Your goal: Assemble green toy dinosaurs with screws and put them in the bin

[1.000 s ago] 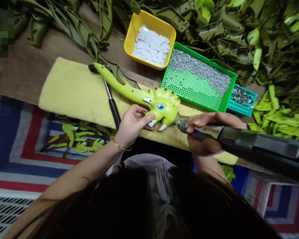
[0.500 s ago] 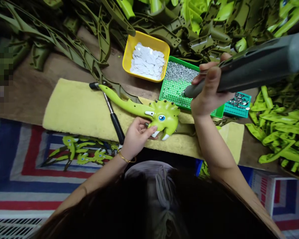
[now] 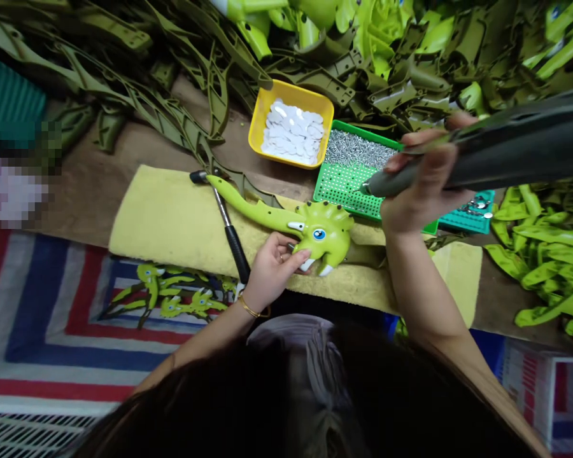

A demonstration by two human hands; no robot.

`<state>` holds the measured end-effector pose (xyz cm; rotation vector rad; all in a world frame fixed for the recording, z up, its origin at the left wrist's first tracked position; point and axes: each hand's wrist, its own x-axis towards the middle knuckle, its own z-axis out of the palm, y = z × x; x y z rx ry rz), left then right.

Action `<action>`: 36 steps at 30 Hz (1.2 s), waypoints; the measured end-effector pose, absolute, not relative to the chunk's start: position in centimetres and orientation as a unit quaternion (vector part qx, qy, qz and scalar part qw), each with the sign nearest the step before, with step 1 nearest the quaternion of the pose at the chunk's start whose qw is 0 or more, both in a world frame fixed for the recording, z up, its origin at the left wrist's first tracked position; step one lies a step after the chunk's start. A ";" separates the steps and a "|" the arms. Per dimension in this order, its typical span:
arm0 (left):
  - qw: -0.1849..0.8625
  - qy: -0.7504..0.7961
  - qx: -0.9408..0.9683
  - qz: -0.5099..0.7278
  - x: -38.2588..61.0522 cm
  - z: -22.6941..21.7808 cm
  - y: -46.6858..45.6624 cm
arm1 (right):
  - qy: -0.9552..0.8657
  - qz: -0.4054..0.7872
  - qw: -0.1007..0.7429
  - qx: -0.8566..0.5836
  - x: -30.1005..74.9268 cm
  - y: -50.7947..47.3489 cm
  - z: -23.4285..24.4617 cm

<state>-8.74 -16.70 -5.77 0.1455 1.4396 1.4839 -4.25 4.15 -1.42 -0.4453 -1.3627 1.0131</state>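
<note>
My left hand (image 3: 277,266) is closed on the lower edge of a lime-green dinosaur-head toy (image 3: 332,236) with a blue eye and white horns. The toy lies on a yellow cloth (image 3: 172,216), its long curved part reaching up to the left. My right hand (image 3: 423,187) grips a dark power screwdriver (image 3: 501,149), its tip over the perforated half of a green tray (image 3: 348,184). Small silver screws (image 3: 358,151) fill the tray's far half. A hammer (image 3: 226,226) with a black handle lies on the cloth, left of my left hand.
A yellow bin (image 3: 255,130) holds white flat pieces. Beside my right wrist stands a teal tray (image 3: 482,216) of metal parts. Olive plastic parts (image 3: 138,83) heap along the back, lime-green parts (image 3: 544,248) at the right. Finished-looking toys (image 3: 172,292) lie below the table's left edge.
The whole view has shifted, so things appear farther right and slightly lower. Both hands keep their holds, and the screwdriver stays over the green tray.
</note>
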 end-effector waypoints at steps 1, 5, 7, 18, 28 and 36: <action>0.508 0.599 0.064 0.616 -8.8 -5.8 -16.7 | -0.592 0.447 0.642 -0.194 -3.9 3.9 -0.8; 0.499 0.607 0.072 0.615 -8.7 -5.8 -16.7 | -0.577 0.467 0.639 -0.202 -2.5 2.1 1.9; 0.497 0.609 0.071 0.615 -8.7 -5.9 -16.7 | -0.579 0.488 0.626 -0.185 -1.9 0.9 2.6; 0.500 0.599 0.068 0.622 -8.6 -6.1 -16.7 | -0.639 0.479 0.579 -0.164 -0.9 -0.4 1.6; 0.484 0.617 0.095 0.613 -8.8 -5.9 -16.7 | -0.692 0.501 0.511 -0.100 -0.1 -0.4 -1.2; 0.499 0.599 0.076 0.622 -8.6 -6.0 -16.6 | -0.612 0.444 0.644 -0.121 -4.0 2.0 0.5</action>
